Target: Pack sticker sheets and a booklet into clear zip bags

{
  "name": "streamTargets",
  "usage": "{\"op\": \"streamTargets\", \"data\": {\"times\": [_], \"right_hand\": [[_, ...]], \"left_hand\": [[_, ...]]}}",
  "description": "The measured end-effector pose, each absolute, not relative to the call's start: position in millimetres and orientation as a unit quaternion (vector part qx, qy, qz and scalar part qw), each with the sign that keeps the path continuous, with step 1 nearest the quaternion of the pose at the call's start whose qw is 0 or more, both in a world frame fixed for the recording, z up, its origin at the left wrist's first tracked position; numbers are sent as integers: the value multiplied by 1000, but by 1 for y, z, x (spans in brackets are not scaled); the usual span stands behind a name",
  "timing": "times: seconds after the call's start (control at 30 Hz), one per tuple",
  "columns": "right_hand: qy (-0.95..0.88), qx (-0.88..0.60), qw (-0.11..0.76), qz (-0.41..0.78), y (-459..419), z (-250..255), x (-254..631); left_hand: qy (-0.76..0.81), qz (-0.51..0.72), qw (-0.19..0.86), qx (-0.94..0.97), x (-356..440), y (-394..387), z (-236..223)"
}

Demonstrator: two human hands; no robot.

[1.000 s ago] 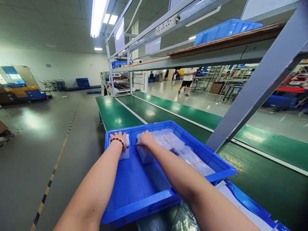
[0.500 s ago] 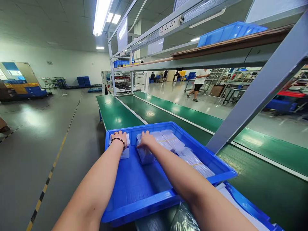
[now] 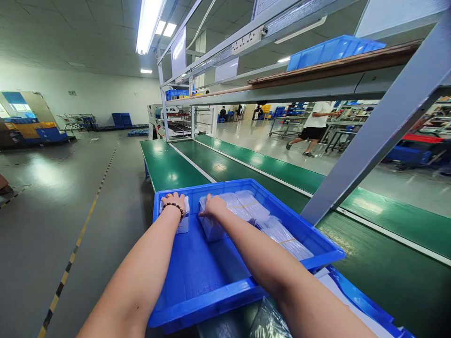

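Note:
A blue plastic bin [image 3: 207,300] holds several bundles of clear plastic pieces bound with yellow bands. My left hand [image 3: 174,204], with a beaded bracelet at the wrist, is closed over the top of a small bundle [image 3: 182,225] in the far left corner. Toward the middle, my right hand [image 3: 213,206] grips the left end of another bundle [image 3: 214,230], its thumb on the near side. Right of that hand lie a banded bundle [image 3: 246,203] and, nearer me, a second one [image 3: 285,237]. My hands cover parts of what they hold.
Beneath the bin runs a green-topped conveyor table [image 3: 176,164]. A slanted grey post [image 3: 366,131] rises at the right, below a shelf carrying a light-blue bin [image 3: 331,52]. Clear plastic wrap [image 3: 269,321] lies at the near edge. A person [image 3: 313,126] walks in the background.
Both my hands stay almost still on their bundles. In the background, the walking person has moved to the right.

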State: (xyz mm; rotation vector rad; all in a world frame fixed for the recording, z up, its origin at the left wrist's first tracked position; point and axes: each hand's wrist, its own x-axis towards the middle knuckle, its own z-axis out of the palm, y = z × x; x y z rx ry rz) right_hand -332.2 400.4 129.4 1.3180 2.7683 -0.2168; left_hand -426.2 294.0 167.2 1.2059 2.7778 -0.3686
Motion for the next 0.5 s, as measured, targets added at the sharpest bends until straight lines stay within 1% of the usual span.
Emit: {"op": "streamTargets", "data": {"times": [0.2, 0.4, 0.5], "right_hand": [[901, 429, 26, -51, 396, 129, -333], [912, 410, -30, 2, 380, 128, -334], [918, 395, -42, 10, 377, 132, -337]], "left_hand": [[908, -116, 39, 401, -427, 294, 166], [906, -120, 38, 404, -427, 293, 166], [906, -126, 39, 402, -425, 292, 168]]}}
